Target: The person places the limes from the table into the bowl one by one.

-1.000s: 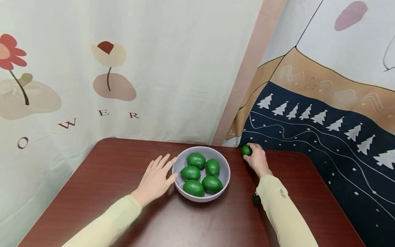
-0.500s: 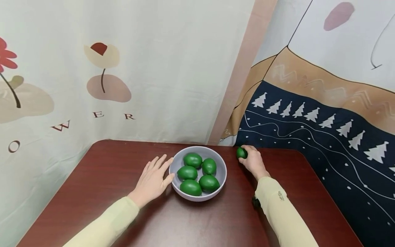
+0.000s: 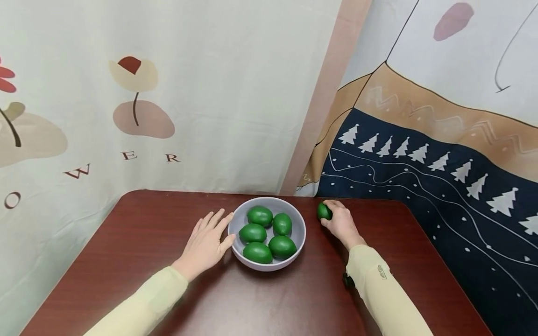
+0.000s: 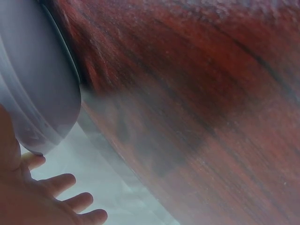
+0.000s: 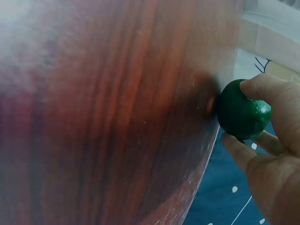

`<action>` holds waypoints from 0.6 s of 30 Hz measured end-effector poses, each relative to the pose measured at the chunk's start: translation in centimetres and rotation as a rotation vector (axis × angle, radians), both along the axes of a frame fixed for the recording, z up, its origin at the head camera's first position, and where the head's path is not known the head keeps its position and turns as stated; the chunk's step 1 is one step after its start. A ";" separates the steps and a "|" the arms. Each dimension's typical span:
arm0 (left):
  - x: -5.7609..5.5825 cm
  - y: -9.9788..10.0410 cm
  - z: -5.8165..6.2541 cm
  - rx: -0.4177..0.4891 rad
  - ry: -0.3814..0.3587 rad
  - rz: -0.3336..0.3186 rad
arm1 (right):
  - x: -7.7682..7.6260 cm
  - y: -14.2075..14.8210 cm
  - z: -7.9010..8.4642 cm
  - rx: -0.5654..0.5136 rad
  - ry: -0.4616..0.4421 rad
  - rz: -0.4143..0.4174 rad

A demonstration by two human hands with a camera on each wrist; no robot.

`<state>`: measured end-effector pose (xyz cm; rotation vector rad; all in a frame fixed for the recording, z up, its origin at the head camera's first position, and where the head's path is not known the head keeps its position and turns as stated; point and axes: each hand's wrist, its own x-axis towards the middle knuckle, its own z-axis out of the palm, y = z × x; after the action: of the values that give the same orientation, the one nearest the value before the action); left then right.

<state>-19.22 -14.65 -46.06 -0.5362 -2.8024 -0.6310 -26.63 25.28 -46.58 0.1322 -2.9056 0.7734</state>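
Observation:
A grey-lavender bowl (image 3: 300,247) stands on the dark red wooden table, with several green limes (image 3: 257,252) inside. My left hand (image 3: 203,247) is at the bowl's left side, fingers spread, with the thumb and index finger at the rim. In the left wrist view, those spread fingers (image 4: 79,201) show beside the bowl's outer wall (image 4: 47,70). Right of the bowl, close to the table's back edge, my right hand (image 3: 343,225) pinches a lime (image 3: 323,211) between thumb and fingers. The right wrist view shows this lime (image 5: 236,112) at the tabletop, seemingly touching it.
The tabletop (image 3: 290,308) extends on both sides of the bowl and toward me. Behind it hangs a pale curtain (image 3: 227,102) with printed flowers and letters. A dark blue cloth (image 3: 403,182) with white trees hangs at the back right.
My right hand and its lime have come a little toward me and slightly nearer the bowl. The left hand stays at the rim. The head view has turned slightly right.

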 end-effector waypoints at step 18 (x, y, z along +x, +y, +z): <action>0.0 0.0 0.0 0.011 0.005 0.005 | 1.7 -0.2 -0.4 0.018 0.039 0.026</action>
<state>-19.22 -14.63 -46.03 -0.5286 -2.7929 -0.6424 -24.92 25.06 -46.99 0.1851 -2.8800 0.7407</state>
